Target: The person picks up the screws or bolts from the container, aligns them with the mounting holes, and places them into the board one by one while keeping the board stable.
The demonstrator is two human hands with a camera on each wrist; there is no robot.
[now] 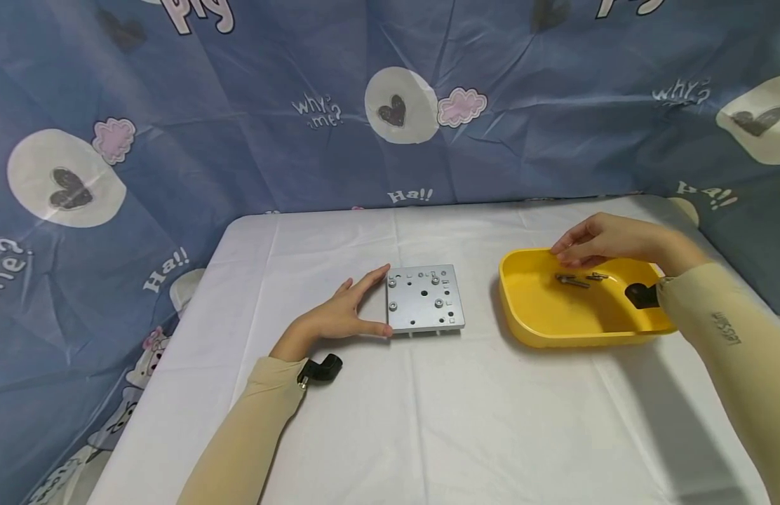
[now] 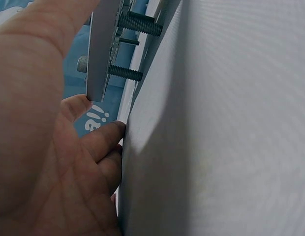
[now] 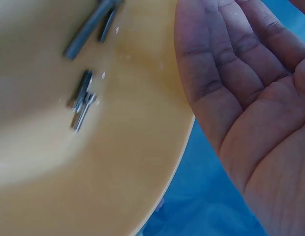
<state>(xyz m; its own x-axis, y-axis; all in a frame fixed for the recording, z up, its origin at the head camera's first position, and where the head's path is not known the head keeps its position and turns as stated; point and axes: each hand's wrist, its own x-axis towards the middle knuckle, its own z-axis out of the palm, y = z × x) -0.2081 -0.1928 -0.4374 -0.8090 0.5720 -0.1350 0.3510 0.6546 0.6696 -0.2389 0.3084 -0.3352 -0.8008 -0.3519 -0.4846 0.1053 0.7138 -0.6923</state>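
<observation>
the metal plate (image 1: 421, 307) sits toward the far edge of the bench (image 1: 478, 421), well in from its left and right edges, and the left grip (image 1: 342, 312) grasps it by its left side, thumb and a fingertip at the two corners there. the left wrist view shows screws (image 2: 125, 73) jutting out below the plate; if that hand bears down on one side, the plate could tip or skid on the cloth, since its right side has no hand on it. the yellow tray (image 1: 586, 340) stands nearer the bench's right edge, with loose screws (image 1: 572, 282) inside. the right grip (image 1: 601, 238) is at the tray's far rim; i cannot tell whether it holds anything, as its fingertips are hard to make out. longer and shorter screws lie close together, so a hasty pinch could take the wrong one, and a loose pinch could drop it. a sleeve (image 1: 721, 337) catching the rim could shove the tray.
</observation>
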